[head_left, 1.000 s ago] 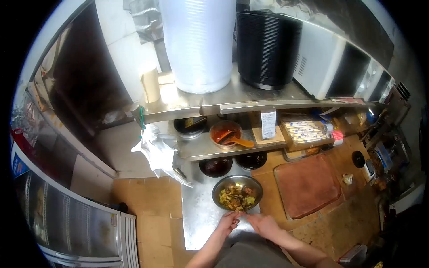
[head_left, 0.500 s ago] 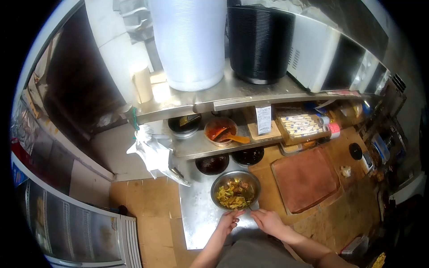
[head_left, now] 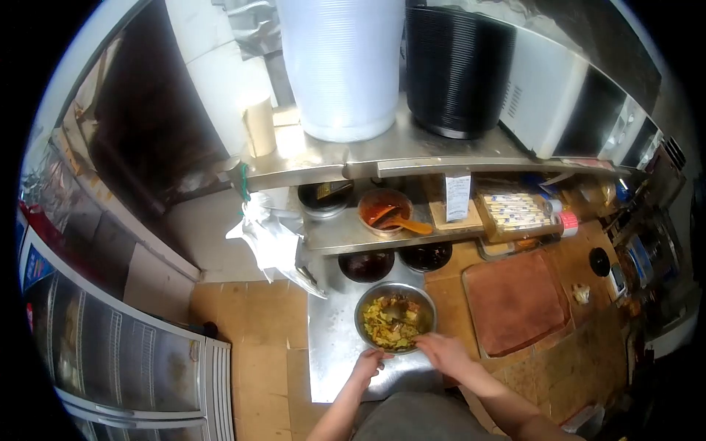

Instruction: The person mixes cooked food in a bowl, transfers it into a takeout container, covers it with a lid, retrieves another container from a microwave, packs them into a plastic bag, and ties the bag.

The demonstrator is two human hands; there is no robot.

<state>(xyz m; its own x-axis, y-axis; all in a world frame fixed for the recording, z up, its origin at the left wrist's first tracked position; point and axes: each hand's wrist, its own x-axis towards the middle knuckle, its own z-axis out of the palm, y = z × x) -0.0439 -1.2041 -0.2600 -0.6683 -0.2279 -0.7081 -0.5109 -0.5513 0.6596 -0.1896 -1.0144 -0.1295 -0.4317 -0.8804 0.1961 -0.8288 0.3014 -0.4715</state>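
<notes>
A metal bowl (head_left: 433,323) of chopped yellow-green and brown food (head_left: 386,323) stands on the steel worktop (head_left: 334,360). At its near left rim my left hand (head_left: 370,365) is closed, the fingers pinching the edge. My right hand (head_left: 441,353) is at the near right rim, fingers closed round the handle end of a utensil. The utensil's dark head (head_left: 396,314) lies in the food, and most of its handle is hard to make out. Two dark bowls, one on the left (head_left: 365,266) and one on the right (head_left: 426,256), stand behind the metal bowl.
A reddish-brown board (head_left: 515,303) lies right of the bowl. On the low shelf (head_left: 334,239) are a bowl of red sauce (head_left: 373,202) with an orange-handled spoon, and a box of wrapped sticks (head_left: 518,213). A white plastic bag (head_left: 268,239) hangs at the shelf's left end.
The camera view has shifted. My right hand has moved up against the bowl's right rim, and the food in the bowl has been turned over. My left hand stays at the near rim.
</notes>
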